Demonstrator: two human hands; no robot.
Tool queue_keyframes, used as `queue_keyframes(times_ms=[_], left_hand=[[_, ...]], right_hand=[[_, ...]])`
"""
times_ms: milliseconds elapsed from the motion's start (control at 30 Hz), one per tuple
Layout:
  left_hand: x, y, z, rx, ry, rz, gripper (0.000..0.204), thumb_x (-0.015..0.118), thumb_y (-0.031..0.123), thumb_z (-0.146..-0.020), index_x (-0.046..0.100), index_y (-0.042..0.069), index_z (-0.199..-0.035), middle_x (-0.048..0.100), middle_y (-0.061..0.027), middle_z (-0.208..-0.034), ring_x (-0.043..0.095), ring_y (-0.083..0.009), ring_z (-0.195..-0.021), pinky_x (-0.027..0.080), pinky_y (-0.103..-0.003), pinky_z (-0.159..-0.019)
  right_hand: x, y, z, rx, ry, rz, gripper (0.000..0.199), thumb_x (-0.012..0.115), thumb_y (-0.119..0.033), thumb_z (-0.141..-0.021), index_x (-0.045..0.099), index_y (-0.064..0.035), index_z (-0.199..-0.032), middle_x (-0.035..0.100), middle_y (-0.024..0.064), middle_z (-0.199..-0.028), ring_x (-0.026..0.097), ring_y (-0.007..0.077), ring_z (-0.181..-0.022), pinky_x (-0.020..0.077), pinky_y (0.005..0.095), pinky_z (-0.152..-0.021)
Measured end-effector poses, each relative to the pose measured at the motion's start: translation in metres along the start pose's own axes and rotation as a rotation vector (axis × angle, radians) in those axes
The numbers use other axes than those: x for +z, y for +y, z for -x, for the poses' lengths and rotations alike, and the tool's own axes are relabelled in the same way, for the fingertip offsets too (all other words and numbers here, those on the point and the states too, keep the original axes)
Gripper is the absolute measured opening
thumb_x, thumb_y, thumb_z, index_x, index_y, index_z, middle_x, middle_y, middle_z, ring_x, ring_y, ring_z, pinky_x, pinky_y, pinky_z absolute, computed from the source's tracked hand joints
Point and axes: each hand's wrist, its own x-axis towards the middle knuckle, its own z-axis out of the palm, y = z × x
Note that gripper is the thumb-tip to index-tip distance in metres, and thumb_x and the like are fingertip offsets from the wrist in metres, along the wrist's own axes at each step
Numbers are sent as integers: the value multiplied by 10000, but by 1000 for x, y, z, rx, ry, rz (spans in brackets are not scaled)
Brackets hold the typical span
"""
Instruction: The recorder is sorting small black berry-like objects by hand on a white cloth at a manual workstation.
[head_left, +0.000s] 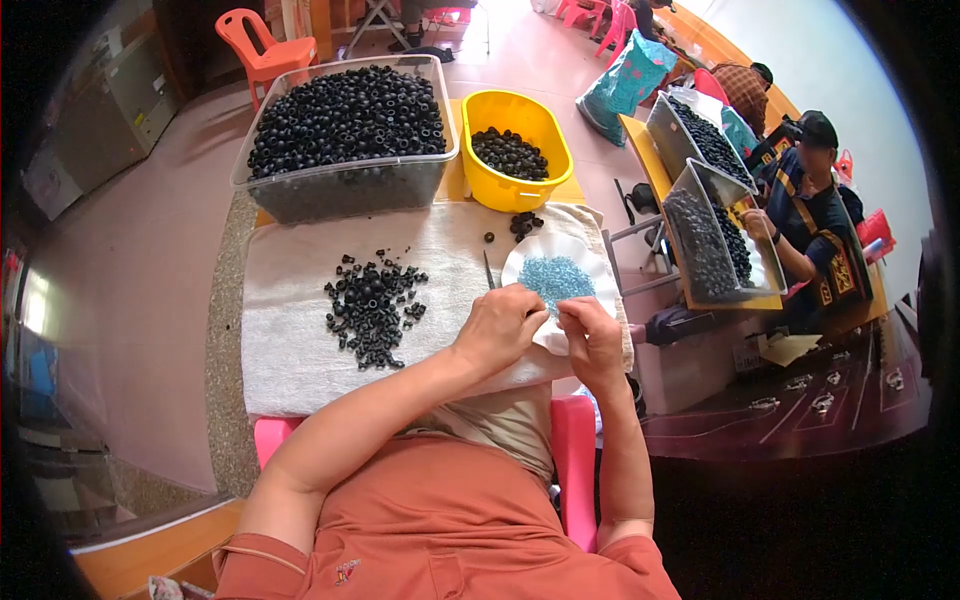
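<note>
My left hand (pixel 500 325) and my right hand (pixel 593 337) come close together over the near edge of a white fluted plate (pixel 602 268). On the plate lies a heap of small light-blue pieces (pixel 555 281). Fingers and thumb are pinched on both hands, and whatever they hold is too small or too hidden to make out. Beside the plate, near my left knuckles, a thin dark pointed tool (pixel 488 268) lies on the white cloth (pixel 290 330). A loose pile of small black ring-like parts (pixel 370 305) is spread to the left of my left forearm.
Behind the cloth stand a clear bin (pixel 350 190) full of black ring-like parts and a yellow tub (pixel 510 192) holding similar ones. Several black pieces (pixel 524 226) lie before the tub. At right, another person (pixel 815 210) sits by grey bins (pixel 700 235). An orange chair (pixel 268 58) stands far left.
</note>
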Motion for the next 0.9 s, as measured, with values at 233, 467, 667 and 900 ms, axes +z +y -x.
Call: queue_keyframes(times_ms=[233, 467, 667, 900], left_hand=[[0, -4, 1, -6, 12, 21, 150, 668, 167, -848, 710, 23, -858, 667, -164, -807, 657, -330, -759, 520, -407, -698], [-3, -1, 4, 27, 27, 59, 145, 677, 162, -846, 698, 20, -866, 655, -156, -789, 645, -325, -737, 511, -401, -677], [-4, 2, 7, 74, 36, 106, 137, 672, 155, -851, 690, 23, -883, 650, -150, -802, 641, -320, -758, 507, -387, -683], [-5, 4, 10, 42, 30, 141, 145, 677, 151, -851, 690, 13, -897, 659, -144, -805, 647, -286, -733, 512, -365, -673]], right_hand=[[-1, 2, -3, -43, -10, 89, 154, 591, 66, -885, 638, 33, -1028, 636, 123, -951, 641, 200, -776, 517, 306, -684], [2, 7, -1, 136, -94, -174, 132, 601, -27, -941, 648, 31, -1050, 619, 71, -972, 583, 92, -708, 491, 228, -601], [0, 13, 1, 118, -203, -217, 119, 586, -65, -968, 635, 34, -1010, 610, 35, -836, 565, 71, -665, 484, 222, -584], [8, 0, 1, 377, -118, -269, 346, 803, -301, -661, 589, -62, -787, 583, 80, -841, 607, 267, -734, 511, 381, -611]])
